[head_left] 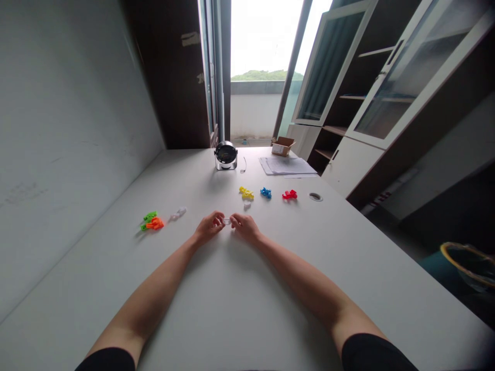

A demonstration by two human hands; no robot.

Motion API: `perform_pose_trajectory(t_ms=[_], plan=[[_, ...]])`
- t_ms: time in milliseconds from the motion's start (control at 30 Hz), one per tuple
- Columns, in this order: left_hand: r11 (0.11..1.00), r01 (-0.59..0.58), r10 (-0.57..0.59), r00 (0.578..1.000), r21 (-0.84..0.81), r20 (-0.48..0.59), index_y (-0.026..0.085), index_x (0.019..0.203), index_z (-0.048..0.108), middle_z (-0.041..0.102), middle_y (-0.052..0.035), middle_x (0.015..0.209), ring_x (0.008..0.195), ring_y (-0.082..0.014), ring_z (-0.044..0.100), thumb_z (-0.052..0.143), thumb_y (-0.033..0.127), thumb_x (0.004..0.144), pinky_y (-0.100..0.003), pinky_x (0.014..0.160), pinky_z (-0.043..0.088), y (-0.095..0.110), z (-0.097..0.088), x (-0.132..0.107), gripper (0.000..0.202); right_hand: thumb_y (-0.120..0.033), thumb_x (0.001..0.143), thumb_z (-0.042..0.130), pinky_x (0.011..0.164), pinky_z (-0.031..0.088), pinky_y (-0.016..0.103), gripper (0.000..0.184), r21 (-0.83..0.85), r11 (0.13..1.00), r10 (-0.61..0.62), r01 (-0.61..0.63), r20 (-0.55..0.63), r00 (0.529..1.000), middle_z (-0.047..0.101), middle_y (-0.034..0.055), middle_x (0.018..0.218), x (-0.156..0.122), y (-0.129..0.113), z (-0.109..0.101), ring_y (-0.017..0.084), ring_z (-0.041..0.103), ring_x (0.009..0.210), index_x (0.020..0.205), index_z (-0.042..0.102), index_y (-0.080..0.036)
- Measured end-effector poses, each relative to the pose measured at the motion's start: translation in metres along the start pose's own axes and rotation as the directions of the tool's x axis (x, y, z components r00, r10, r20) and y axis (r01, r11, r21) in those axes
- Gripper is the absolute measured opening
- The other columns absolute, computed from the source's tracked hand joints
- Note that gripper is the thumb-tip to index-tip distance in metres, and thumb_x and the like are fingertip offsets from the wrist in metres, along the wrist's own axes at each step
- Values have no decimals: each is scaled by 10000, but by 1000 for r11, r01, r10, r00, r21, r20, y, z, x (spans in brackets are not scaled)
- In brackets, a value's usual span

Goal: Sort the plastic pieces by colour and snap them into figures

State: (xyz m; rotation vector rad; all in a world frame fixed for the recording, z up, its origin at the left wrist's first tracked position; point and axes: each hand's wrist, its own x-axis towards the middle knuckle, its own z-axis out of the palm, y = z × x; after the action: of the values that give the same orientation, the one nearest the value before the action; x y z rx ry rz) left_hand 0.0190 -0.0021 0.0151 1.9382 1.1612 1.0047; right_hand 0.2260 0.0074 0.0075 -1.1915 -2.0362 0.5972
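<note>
Between my two hands, a small clear plastic piece (227,221) is pinched just above or on the white table. My left hand (209,227) grips its left end with fingertips curled. At the other end, the fingers of my right hand (245,227) close on it. Beyond my hands lie a small whitish piece (247,205) and groups of yellow pieces (246,193), blue pieces (265,192) and red pieces (290,195). Left of my left hand are whitish clear pieces (178,214), with orange pieces (155,223) against green pieces (149,218) farther left. Their exact kind is too small to tell.
A round black device on a metal stand (226,155) and a thin bent wire (243,166) are at the back. Papers (289,166) and an open cardboard box (283,146) occupy the far right. A cable hole (315,197) lies near the right edge; a wall (77,129) borders the left.
</note>
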Motion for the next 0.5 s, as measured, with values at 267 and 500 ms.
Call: perform_pose_trajectory(t_ms=[267,500], plan=[[996,-62,63,998,61,-7,226,1127,595,646,-6,896,688,-106,602,646,256,824,-222,651,461,-5,0,2,308,-355,1003,427,618,321,202,362,-93,995,29,-27,17,999,641,-17,649,2,3,1,108,535,600,735,609,-192],[998,-56,56,998,34,-1,205,1114,623,639,-24,911,701,-115,602,646,306,839,-231,653,471,-5,0,2,294,-362,1005,406,613,324,208,380,-115,993,37,-34,17,999,630,-4,671,3,4,2,120,528,610,724,602,-197]])
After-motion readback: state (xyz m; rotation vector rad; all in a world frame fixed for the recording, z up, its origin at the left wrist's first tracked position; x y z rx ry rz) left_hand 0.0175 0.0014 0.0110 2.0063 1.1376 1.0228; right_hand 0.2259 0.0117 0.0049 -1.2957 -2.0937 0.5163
